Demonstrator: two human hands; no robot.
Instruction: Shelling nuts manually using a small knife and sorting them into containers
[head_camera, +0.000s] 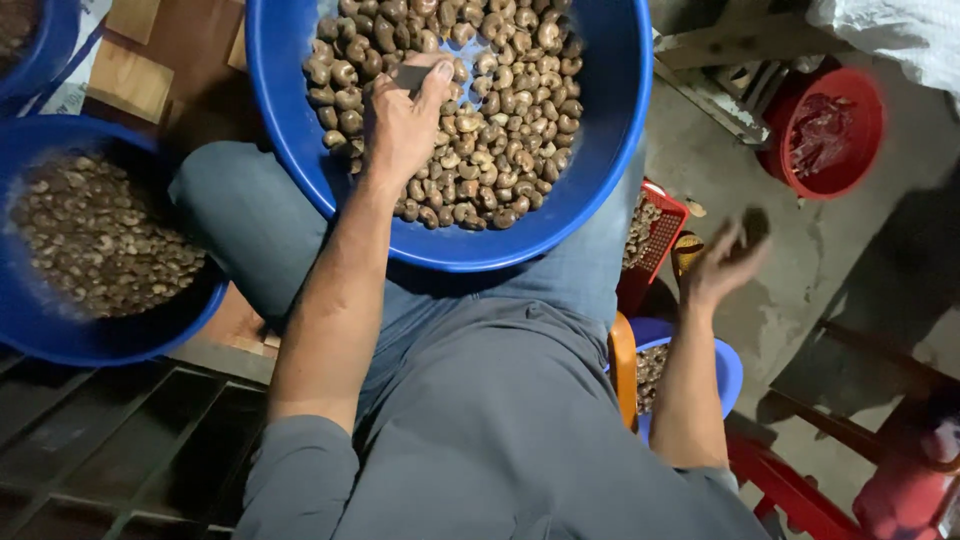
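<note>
Concrete floor (800, 250) surrounding a seated worker: the left hand (405, 120) is lying half-curled on nuts (500, 130) in a blue basin (600, 150) on the lap, seemingly picking. The right hand (722, 262), out right, is loosely cupping something dark; next likely calls for dropping it.

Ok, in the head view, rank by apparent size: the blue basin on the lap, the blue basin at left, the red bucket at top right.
1. Lap basin, largest, though nearest the camera.
2. Left basin, partly cut off.
3. Red bucket, smallest, farther away.
</note>
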